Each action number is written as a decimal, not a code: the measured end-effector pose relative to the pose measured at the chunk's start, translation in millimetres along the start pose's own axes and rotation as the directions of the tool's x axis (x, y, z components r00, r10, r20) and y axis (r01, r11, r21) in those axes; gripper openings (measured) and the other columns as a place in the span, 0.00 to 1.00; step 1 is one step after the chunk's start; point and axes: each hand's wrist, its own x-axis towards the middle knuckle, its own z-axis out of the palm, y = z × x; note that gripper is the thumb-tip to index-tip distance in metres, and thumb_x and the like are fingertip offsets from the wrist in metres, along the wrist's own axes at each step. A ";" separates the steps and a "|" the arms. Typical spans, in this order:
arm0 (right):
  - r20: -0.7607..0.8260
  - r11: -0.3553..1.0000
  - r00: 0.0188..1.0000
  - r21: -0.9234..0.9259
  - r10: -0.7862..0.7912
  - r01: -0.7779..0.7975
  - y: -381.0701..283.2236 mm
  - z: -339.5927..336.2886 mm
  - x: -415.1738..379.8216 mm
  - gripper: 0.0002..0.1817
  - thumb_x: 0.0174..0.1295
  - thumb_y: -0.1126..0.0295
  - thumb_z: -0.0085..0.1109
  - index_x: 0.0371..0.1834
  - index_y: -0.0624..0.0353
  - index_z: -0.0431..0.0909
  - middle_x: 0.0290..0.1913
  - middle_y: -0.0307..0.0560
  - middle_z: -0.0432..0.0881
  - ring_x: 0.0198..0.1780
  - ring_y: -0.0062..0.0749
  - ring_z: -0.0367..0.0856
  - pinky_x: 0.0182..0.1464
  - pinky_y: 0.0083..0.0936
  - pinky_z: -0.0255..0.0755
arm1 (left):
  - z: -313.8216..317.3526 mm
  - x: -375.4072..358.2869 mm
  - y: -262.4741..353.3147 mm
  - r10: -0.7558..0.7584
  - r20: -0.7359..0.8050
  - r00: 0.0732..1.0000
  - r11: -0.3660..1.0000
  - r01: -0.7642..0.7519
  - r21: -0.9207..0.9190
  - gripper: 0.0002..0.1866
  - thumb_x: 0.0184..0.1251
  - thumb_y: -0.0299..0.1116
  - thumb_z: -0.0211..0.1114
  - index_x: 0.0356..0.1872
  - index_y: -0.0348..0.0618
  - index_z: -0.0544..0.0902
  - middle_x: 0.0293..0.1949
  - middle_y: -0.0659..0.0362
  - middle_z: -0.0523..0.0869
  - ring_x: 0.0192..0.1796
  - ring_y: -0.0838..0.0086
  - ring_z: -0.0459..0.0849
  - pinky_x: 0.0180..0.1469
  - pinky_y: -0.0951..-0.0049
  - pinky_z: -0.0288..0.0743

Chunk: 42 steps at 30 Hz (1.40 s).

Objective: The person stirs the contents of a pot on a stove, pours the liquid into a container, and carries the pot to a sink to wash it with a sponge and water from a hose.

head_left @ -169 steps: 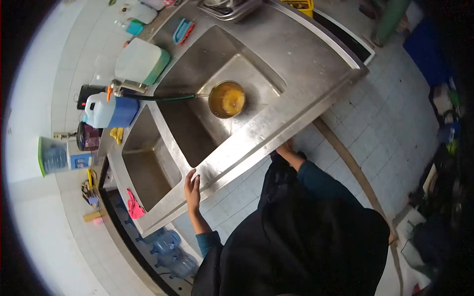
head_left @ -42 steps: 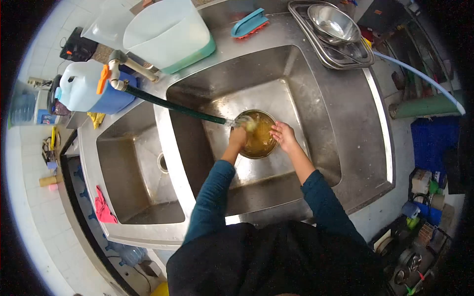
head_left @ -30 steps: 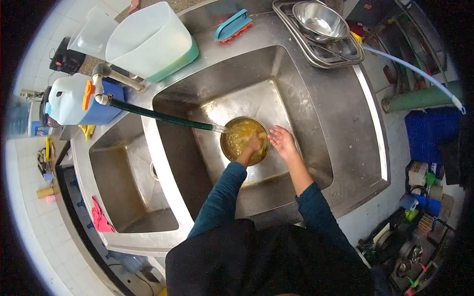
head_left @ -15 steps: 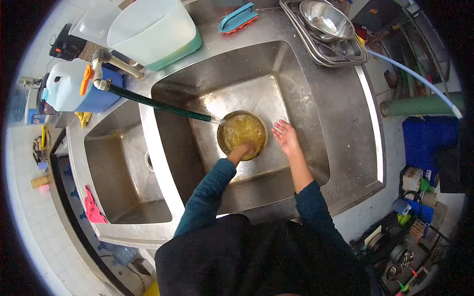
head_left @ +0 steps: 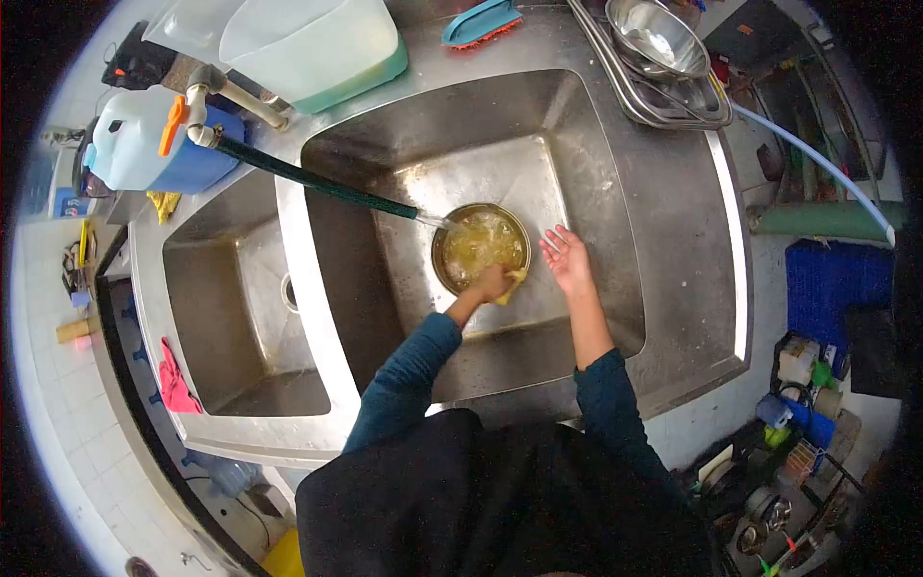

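A round metal pan (head_left: 436, 260) stands on the floor of the large sink basin (head_left: 385, 332), holding bubbly, yellowish water. At its near rim, my left hand (head_left: 492, 283) grips a yellow cloth (head_left: 513, 285), part of which hangs over the pan's edge. My right hand (head_left: 566, 258) is just right of the pan, fingers spread and holding nothing. From the upper left, a dark green hose (head_left: 322, 188) runs clear water into the pan.
A smaller basin (head_left: 216, 317) adjoins on the left, with a pink cloth (head_left: 175, 380) on its edge. Behind stand a translucent tub (head_left: 312, 53), a blue-filled jug (head_left: 154, 144) and a blue brush (head_left: 481, 21). Metal trays (head_left: 663, 113) and a steel bowl (head_left: 659, 38) are stacked back right.
My left hand has come up out of the water to the pan's near right rim, bringing the yellow cloth into sight. My right hand stays open beside the pan. The view has shifted slightly.
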 end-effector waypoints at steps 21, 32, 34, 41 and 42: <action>-0.007 0.868 0.988 -0.479 -0.156 0.133 -10.1 -3.3 -3.1 0.13 0.54 0.66 0.45 0.43 0.56 0.68 0.38 0.43 0.74 0.32 0.27 0.74 0.34 0.18 0.64 | -22.5 -16.7 35.7 -0.379 -0.080 0.922 0.852 0.381 0.358 0.13 0.48 0.34 0.53 0.34 0.39 0.77 0.34 0.47 0.78 0.38 0.54 0.76 0.34 0.66 0.70; 0.009 0.903 0.992 -0.414 -0.127 0.119 -9.4 -10.2 -9.9 0.15 0.55 0.65 0.45 0.44 0.57 0.67 0.40 0.44 0.74 0.35 0.28 0.74 0.36 0.19 0.64 | 9.4 14.6 4.3 -0.101 0.009 0.995 0.986 0.099 0.137 0.14 0.48 0.32 0.52 0.36 0.36 0.77 0.34 0.45 0.78 0.38 0.56 0.76 0.40 0.65 0.70; 0.001 0.912 0.990 -0.390 -0.139 0.128 -9.2 -11.3 -10.6 0.15 0.55 0.64 0.46 0.44 0.57 0.68 0.40 0.44 0.74 0.36 0.28 0.74 0.36 0.19 0.64 | -7.4 19.8 7.5 -0.125 0.053 0.991 0.990 0.121 0.070 0.15 0.48 0.31 0.53 0.38 0.39 0.76 0.34 0.46 0.78 0.40 0.56 0.76 0.40 0.65 0.70; 0.044 0.799 0.978 -0.571 -0.202 0.191 -8.6 -9.2 -6.0 0.11 0.54 0.71 0.43 0.40 0.58 0.71 0.37 0.43 0.75 0.35 0.26 0.74 0.36 0.19 0.65 | 14.9 48.9 23.7 -0.066 -0.591 0.804 0.987 -0.032 -0.154 0.13 0.45 0.28 0.55 0.35 0.37 0.76 0.31 0.45 0.78 0.33 0.57 0.77 0.36 0.66 0.69; 0.133 0.682 0.952 -0.671 -0.276 0.292 -1.2 -17.4 8.6 0.10 0.54 0.73 0.43 0.38 0.59 0.72 0.35 0.43 0.75 0.35 0.25 0.74 0.36 0.19 0.65 | 15.2 43.0 18.1 -0.040 -0.387 0.921 0.998 0.016 -0.066 0.12 0.44 0.28 0.55 0.33 0.37 0.77 0.30 0.46 0.78 0.33 0.57 0.77 0.36 0.66 0.69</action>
